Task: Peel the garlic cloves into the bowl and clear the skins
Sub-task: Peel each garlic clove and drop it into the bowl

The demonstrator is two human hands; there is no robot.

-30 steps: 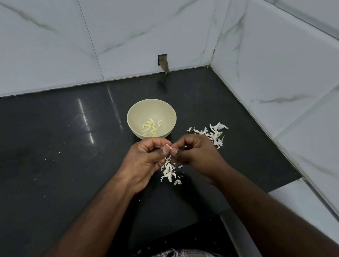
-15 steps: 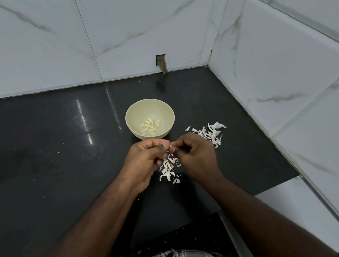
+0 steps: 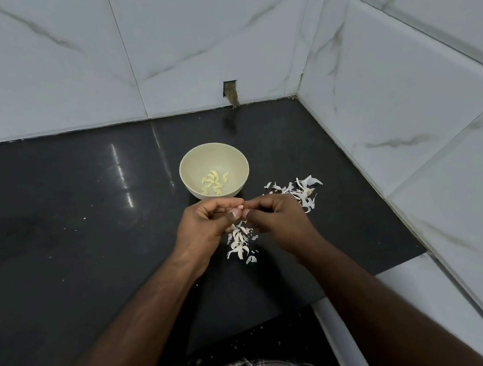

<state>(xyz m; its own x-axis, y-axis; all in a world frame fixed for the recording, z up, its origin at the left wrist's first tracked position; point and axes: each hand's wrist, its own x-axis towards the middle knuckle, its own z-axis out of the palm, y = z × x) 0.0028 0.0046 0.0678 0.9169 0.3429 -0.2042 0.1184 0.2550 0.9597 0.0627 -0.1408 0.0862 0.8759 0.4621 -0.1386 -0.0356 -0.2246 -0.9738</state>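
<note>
Peeling: hands (image 3: 241,215) together, fingertips pinching a garlic clove (image 3: 240,207)
Bowl (image 3: 233,157): just beyond hands, for easy dropping
Skins (image 3: 239,241): beneath hands

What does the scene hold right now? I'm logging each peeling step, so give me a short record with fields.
surface: black countertop
bowl: cream bowl, upright, holding peeled garlic cloves
left hand: pinches a garlic clove
right hand: pinches the same clove
skins: one pile beneath the hands, another pile right of the bowl
</note>
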